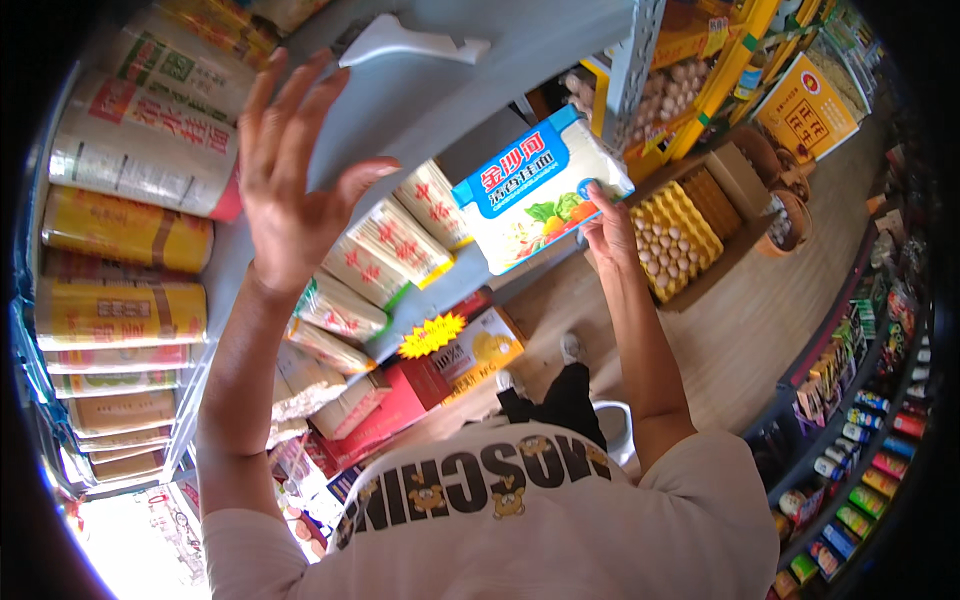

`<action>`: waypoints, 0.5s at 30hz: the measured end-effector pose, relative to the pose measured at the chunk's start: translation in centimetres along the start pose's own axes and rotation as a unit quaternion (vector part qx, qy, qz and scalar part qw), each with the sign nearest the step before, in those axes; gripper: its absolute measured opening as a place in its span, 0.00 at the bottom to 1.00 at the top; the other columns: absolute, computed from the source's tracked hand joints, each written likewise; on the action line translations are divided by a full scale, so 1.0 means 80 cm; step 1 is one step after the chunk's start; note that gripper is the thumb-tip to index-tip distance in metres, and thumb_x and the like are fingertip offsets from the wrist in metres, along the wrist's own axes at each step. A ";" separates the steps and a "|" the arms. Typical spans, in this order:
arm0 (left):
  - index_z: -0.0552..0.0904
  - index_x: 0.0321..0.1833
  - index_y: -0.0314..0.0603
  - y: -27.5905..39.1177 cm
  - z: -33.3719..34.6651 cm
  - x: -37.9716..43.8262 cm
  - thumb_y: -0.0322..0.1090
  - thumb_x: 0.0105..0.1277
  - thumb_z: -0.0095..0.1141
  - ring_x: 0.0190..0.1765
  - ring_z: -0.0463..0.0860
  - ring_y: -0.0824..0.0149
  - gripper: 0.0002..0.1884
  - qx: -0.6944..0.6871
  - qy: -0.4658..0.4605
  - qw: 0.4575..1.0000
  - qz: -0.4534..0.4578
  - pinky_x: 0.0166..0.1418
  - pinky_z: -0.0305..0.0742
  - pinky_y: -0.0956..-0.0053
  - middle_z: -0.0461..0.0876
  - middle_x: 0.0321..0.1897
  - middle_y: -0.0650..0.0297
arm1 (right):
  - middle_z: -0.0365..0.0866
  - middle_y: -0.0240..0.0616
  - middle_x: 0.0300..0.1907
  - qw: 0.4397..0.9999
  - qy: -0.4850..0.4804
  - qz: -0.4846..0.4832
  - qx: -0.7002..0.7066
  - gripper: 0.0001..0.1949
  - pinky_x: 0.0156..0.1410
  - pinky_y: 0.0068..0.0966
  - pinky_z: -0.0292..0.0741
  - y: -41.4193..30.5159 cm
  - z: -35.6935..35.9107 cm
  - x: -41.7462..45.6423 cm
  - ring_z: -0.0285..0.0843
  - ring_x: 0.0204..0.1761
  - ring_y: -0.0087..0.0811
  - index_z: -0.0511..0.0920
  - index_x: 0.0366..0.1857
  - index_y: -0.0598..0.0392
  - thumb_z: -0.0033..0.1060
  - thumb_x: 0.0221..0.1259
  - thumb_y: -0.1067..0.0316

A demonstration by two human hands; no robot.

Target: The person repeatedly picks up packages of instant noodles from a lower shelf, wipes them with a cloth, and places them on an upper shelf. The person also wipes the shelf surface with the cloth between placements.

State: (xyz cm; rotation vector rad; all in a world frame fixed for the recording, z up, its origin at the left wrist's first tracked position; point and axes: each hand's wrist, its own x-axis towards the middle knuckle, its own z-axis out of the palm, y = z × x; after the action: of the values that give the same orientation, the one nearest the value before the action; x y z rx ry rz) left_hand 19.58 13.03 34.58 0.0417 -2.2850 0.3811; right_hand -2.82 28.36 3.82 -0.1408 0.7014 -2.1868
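Observation:
My right hand [611,226] grips one end of a flat plastic packet of dried noodles [536,191], blue and white with vegetables printed on it. The packet is held out beside the edge of a grey metal shelf [420,112]. Fingers spread and holding nothing, my left hand [296,180] is raised over that shelf. Several noodle packs [397,238] in clear and white wrapping lie side by side on the shelf, below and right of my left hand. Above its fingertips sits a white plastic piece [409,43], perhaps a hook or bracket.
Rolled noodle packages [124,311] line the shelf at left. A yellow price tag [433,335] hangs on the shelf edge over boxes [480,349]. On the floor at right stand egg trays [667,244] in a carton and a basket [784,225]. Stocked shelves [855,450] curve along the far right.

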 end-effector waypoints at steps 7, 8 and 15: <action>0.73 0.53 0.35 0.157 0.038 -0.202 0.46 0.64 0.58 0.49 0.76 0.62 0.23 -0.380 -0.092 0.750 -0.534 0.56 0.68 0.68 0.77 0.41 0.56 | 0.74 0.32 0.54 0.995 0.022 0.034 0.086 0.26 0.62 0.35 0.69 -0.009 -0.021 -0.121 0.71 0.57 0.29 0.67 0.60 0.52 0.63 0.57 0.70; 0.65 0.63 0.35 0.157 0.055 -0.241 0.52 0.66 0.53 0.55 0.74 0.62 0.32 -0.447 -0.162 0.636 -0.608 0.61 0.65 0.65 0.76 0.49 0.54 | 0.73 0.33 0.56 0.995 0.010 0.035 0.089 0.27 0.64 0.38 0.67 -0.008 -0.015 -0.132 0.70 0.59 0.31 0.65 0.62 0.51 0.62 0.57 0.70; 0.58 0.69 0.40 0.164 0.104 -0.277 0.59 0.55 0.62 0.66 0.67 0.55 0.45 -0.772 -0.026 0.217 -0.597 0.69 0.60 0.54 0.65 0.66 0.56 | 0.71 0.32 0.59 0.986 -0.062 0.089 0.123 0.29 0.67 0.42 0.64 0.023 -0.025 -0.152 0.68 0.61 0.34 0.65 0.62 0.50 0.66 0.55 0.66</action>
State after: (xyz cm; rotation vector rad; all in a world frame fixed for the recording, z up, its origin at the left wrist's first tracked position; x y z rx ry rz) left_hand 26.67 21.18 9.74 0.6770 -0.8913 -2.5750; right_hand 5.79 37.25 2.77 -0.0807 0.3561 -2.0534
